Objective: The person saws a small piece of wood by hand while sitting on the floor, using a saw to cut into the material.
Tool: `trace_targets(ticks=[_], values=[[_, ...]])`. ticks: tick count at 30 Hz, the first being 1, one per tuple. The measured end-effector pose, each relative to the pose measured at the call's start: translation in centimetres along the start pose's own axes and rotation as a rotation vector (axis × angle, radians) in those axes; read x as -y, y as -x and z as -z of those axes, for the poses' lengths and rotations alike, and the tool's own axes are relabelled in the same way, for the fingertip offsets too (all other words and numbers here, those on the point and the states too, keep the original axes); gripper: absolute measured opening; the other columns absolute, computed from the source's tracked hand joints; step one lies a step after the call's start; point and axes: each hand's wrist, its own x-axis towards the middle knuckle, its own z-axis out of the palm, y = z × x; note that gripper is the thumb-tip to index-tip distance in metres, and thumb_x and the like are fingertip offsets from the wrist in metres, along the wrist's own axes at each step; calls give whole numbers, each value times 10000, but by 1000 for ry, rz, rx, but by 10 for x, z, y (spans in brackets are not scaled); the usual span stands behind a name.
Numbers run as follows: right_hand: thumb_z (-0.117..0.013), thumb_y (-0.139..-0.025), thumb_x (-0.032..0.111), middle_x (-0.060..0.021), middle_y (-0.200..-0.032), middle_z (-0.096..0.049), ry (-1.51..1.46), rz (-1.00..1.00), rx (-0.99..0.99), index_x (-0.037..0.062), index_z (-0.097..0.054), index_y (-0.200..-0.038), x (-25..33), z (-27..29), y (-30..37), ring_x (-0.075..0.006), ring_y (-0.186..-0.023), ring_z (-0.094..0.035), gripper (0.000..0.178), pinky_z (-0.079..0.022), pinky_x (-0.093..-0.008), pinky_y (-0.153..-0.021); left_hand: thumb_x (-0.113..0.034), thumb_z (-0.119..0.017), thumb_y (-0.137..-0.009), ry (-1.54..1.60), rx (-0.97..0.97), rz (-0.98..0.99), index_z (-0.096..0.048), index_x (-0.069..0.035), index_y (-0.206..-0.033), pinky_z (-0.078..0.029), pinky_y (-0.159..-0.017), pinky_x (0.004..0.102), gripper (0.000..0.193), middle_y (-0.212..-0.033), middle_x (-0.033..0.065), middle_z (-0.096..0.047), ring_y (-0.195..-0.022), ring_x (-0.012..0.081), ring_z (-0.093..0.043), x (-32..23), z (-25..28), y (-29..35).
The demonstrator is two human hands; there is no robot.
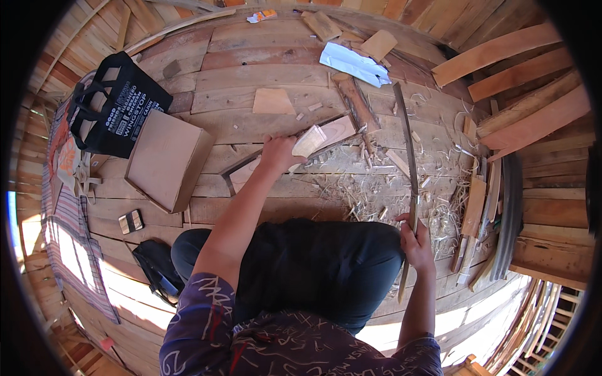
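Block (pixel 309 143): While the left hand (pixel 280 154) reaches out beyond the knees, this pale piece sits in its grip, above the board.
Left grip: closed on the near end of the block, thumb on the side toward the person; the far end juts out free.
Block's axis: it points out of the grip, away from the person and to the right, roughly along the board's slant.
Board (pixel 340 130): just under the left grip, dark-edged, lying on the floor (pixel 232 78); its long axis runs from near left to far right, showing past the hand both ways.
Why there: the low hand probably steadies the block against the board.
Right grip: the right hand (pixel 416 241) is wrapped around the blade, beside the right knee.
Blade (pixel 407 144): long and narrow, mostly beyond the right grip, pointing away and slightly left; a shorter length runs back toward the person. Saw or knife, I cannot tell.
Why so: held low, its length likely clears the block, well apart from it.
Shavings (pixel 360 197): strewn between the two grips and beyond the right one.
Box (pixel 166 160): well left of the left grip, perhaps set aside for elbow room.
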Motion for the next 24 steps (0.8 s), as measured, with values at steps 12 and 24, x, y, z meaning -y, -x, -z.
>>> trace_targets(ticks=[12, 24], values=[[-519, -1018, 284, -37, -586, -449, 232, 90, 187, 29, -581, -1050, -30, -8, -123, -119, -549, -425, 264, -362, -325, -525, -492, -786, -703, -59, -269, -13, -388, -37, -1413, -315, -1083, 488, 933, -1289, 163, -510, -1260, 286, -474, -21, -34, -11], [-538, -980, 133, -268, -659, -599, 386, 257, 218, 8, -549, -1131, -54, -60, -177, -466, -651, -633, 196, -471, -507, -543, -547, -832, -589, -122, -411, 137, -467, -48, -1344, -416, -942, 472, 976, -1122, 143, -597, -1039, 315, -590, -28, -44, -32]])
